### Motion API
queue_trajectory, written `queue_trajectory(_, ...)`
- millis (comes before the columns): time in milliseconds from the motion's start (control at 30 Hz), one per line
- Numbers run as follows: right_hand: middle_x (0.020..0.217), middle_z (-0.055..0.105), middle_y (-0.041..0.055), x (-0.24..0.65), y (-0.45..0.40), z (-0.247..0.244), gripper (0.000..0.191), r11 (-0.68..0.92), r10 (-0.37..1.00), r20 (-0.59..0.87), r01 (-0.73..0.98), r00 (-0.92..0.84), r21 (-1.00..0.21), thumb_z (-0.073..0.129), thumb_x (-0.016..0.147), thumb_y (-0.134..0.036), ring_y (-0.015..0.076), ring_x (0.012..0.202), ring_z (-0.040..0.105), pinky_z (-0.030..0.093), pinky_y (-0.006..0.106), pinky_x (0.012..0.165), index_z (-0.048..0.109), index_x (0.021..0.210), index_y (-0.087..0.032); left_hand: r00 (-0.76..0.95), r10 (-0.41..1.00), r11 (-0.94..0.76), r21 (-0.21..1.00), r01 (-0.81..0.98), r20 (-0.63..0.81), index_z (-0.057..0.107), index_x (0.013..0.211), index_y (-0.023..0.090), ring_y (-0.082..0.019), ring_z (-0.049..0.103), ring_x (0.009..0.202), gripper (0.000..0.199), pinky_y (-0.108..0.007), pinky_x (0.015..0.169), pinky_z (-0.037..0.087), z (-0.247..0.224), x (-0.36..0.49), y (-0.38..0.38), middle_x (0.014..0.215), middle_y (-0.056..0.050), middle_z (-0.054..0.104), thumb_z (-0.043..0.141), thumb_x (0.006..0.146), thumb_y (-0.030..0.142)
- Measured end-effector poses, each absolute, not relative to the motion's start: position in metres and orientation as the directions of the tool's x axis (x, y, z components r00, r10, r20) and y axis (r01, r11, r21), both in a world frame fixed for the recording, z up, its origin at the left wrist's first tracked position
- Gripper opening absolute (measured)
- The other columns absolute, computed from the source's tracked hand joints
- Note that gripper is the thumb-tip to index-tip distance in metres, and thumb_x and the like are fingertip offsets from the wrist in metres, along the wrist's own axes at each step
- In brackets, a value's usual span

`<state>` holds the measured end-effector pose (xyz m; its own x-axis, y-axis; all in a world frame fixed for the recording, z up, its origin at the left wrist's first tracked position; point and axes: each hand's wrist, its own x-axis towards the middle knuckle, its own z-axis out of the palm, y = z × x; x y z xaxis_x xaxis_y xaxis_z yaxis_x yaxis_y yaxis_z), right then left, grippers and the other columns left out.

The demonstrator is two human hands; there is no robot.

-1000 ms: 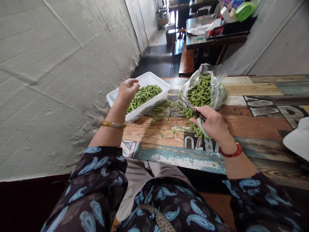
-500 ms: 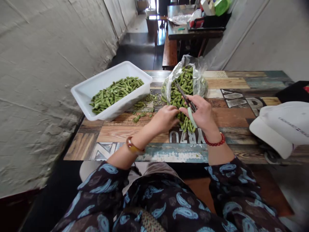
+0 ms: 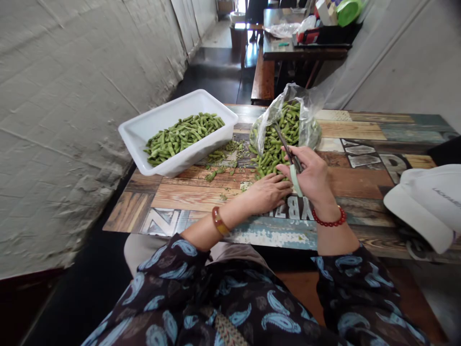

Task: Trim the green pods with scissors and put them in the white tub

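Note:
Scissors (image 3: 282, 138) with a pale green handle are gripped in my right hand (image 3: 312, 174), their blades pointing up and left over the green soybean pods (image 3: 268, 162). These pods spill out of a clear plastic bag (image 3: 315, 126) onto the table. My left hand (image 3: 269, 193) lies palm down at the near edge of the spilled pods, fingers stretched to the right and hiding some of them. To the left, a white plastic tub (image 3: 136, 139) contains a heap of pods (image 3: 183, 137).
Bean trimmings (image 3: 234, 151) and a few pods lie between tub and bag on the patchwork wood table (image 3: 187, 194). A white cap (image 3: 425, 202) rests at the right edge. Beyond are a bench (image 3: 263, 79) and another cluttered table (image 3: 306, 54).
My left hand has moved toward me and spread from a bunched grip to lying flat on the near pods. The right hand still holds the scissors. The view has shifted slightly.

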<state>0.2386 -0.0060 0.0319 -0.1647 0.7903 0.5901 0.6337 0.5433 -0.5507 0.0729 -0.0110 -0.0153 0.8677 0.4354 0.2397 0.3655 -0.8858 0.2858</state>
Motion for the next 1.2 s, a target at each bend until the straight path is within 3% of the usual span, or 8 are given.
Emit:
queue_trajectory(300,0.099,0.071,0.0084,0.23,-0.009,0.028,0.036,0.582,0.778,0.573,0.637,-0.257,-0.505,0.069,0.088,-0.042,0.0257,0.088,0.067,0.057,0.041,0.081,0.067,0.119,-0.023,0.648,0.712,-0.654,0.593,0.469,0.272,0.075,0.108,0.025,-0.034,0.054,0.13,0.027,-0.055,0.113,0.034,-0.005,-0.002,-0.001,0.125,-0.011,0.071,0.07,0.081,0.024)
queue_trajectory(433,0.098,0.071,0.0085,0.23,-0.008,0.027,0.036,0.582,0.781,0.567,0.633,-0.261,-0.51,0.069,0.088,-0.043,0.0258,0.088,0.067,0.057,0.042,0.081,0.068,0.118,-0.023,0.402,0.842,-0.492,0.818,0.298,0.36,0.077,0.087,0.021,-0.025,0.067,0.102,0.018,-0.04,0.098,0.046,0.006,-0.004,0.009,0.103,-0.01,0.076,0.061,0.09,0.03)
queue_trajectory(567,0.097,0.07,0.0089,0.232,-0.005,0.025,0.037,0.573,0.784,0.579,0.623,-0.224,-0.533,0.069,0.089,-0.045,0.0253,0.087,0.067,0.057,0.041,0.082,0.068,0.118,-0.022,0.117,0.95,-0.31,0.913,0.266,0.289,0.071,0.075,0.017,-0.016,0.057,0.07,0.017,-0.027,0.071,0.043,0.013,0.001,0.024,0.072,-0.003,0.066,0.063,0.086,0.028)
queue_trajectory(667,0.099,0.071,0.0087,0.232,-0.003,0.021,0.039,0.578,0.782,0.578,0.622,-0.235,-0.528,0.07,0.088,-0.045,0.0251,0.088,0.067,0.057,0.042,0.083,0.066,0.12,-0.022,0.133,0.934,-0.358,0.85,0.386,0.333,0.07,0.074,0.018,-0.017,0.054,0.073,0.01,-0.028,0.074,0.041,0.008,0.008,0.032,0.073,-0.003,0.063,0.065,0.083,0.02)
queue_trajectory(833,0.1,0.071,0.0085,0.229,-0.003,0.017,0.039,0.589,0.775,0.571,0.635,-0.271,-0.5,0.07,0.088,-0.044,0.0249,0.089,0.067,0.057,0.04,0.083,0.066,0.119,-0.022,0.274,0.893,-0.437,0.546,0.715,0.356,0.074,0.086,0.018,-0.027,0.054,0.09,0.011,-0.04,0.086,0.041,-0.005,0.02,0.032,0.088,-0.011,0.064,0.068,0.084,0.027)
queue_trajectory(967,0.1,0.07,0.009,0.227,-0.004,0.016,0.039,0.594,0.776,0.561,0.635,-0.289,-0.495,0.071,0.088,-0.043,0.0241,0.088,0.067,0.056,0.038,0.08,0.066,0.119,-0.02,0.348,0.878,-0.469,0.447,0.761,0.329,0.073,0.082,0.016,-0.029,0.054,0.093,0.008,-0.043,0.085,0.041,-0.01,0.024,0.03,0.092,-0.013,0.064,0.068,0.083,0.022)
queue_trajectory(1067,0.099,0.07,0.0093,0.226,-0.003,0.014,0.039,0.584,0.787,0.545,0.635,-0.291,-0.505,0.071,0.087,-0.042,0.024,0.087,0.067,0.056,0.037,0.079,0.066,0.119,-0.019,0.315,0.89,-0.455,0.614,0.645,0.329,0.071,0.079,0.016,-0.024,0.056,0.088,0.003,-0.037,0.081,0.042,-0.01,0.019,0.028,0.085,-0.009,0.063,0.069,0.079,0.014)
queue_trajectory(1200,0.103,0.07,0.0099,0.226,-0.003,0.011,0.04,0.581,0.794,0.529,0.631,-0.299,-0.514,0.072,0.087,-0.041,0.0245,0.089,0.067,0.057,0.038,0.079,0.066,0.12,-0.02,0.236,0.953,-0.245,0.944,0.22,0.192,0.067,0.076,0.015,-0.014,0.052,0.07,0.007,-0.028,0.068,0.04,-0.004,0.006,0.021,0.073,-0.002,0.059,0.071,0.078,0.021)
